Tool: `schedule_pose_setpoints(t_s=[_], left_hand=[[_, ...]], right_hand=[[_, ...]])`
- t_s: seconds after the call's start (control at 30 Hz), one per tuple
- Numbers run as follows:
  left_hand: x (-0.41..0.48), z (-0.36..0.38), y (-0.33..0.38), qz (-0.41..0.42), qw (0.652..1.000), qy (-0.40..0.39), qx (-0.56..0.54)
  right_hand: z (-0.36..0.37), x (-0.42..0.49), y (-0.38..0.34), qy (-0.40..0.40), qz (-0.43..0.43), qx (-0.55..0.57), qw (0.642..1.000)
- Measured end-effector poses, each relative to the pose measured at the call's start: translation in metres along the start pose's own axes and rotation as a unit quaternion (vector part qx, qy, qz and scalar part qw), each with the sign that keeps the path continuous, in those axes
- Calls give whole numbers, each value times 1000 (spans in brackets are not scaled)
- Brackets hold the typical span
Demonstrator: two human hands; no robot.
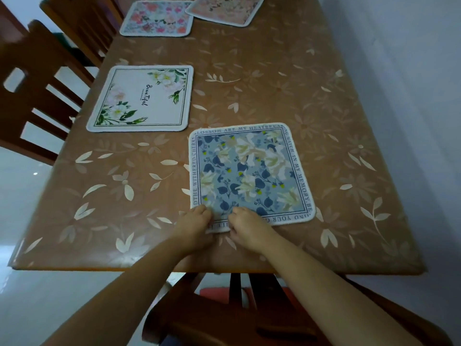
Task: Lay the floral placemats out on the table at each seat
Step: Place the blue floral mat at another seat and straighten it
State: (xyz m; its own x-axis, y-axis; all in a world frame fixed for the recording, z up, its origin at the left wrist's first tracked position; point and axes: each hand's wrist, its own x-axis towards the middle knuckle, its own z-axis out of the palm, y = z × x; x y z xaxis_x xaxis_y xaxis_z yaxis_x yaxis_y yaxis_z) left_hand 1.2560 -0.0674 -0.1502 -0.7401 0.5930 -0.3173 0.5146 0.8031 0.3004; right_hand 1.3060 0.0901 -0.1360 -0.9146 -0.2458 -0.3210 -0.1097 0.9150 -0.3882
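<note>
A blue floral placemat (249,171) with a lettered border lies flat on the table (287,78) near its front edge. My left hand (197,227) and my right hand (247,228) both pinch its near left corner, fingers curled over the edge. A white placemat (143,99) with green leaves lies at the left side. Farther back lie a pink-flowered placemat (157,18) and a peach placemat (225,8), whose corner overlaps the pink one.
The table wears a brown cloth with pale leaf prints. Wooden chairs (42,78) stand along the left side, and another chair (239,313) with a red seat is just below my arms. A pale wall (409,71) runs along the right.
</note>
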Motion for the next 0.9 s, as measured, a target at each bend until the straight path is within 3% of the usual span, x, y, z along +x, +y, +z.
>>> schedule_pose_setpoints(t_s=[0.13, 0.4, 0.57, 0.77, 0.9], left_hand=[[-5, -2, -12, -12, 998, 45, -52], [-10, -5, -19, -9, 992, 109, -67], [-7, -27, -46, -38, 987, 131, -86], [6, -42, -69, -49, 987, 151, -27], [7, -29, -45, -10, 991, 129, -40]], right_hand=[[-2, -18, 28, 41, -21, -41, 998], [-16, -58, 88, 102, 50, -75, 991], [-12, -47, 67, 104, 29, -42, 993], [-7, -20, 36, 34, 72, -21, 997], [-7, -15, 26, 31, 97, 18, 995]])
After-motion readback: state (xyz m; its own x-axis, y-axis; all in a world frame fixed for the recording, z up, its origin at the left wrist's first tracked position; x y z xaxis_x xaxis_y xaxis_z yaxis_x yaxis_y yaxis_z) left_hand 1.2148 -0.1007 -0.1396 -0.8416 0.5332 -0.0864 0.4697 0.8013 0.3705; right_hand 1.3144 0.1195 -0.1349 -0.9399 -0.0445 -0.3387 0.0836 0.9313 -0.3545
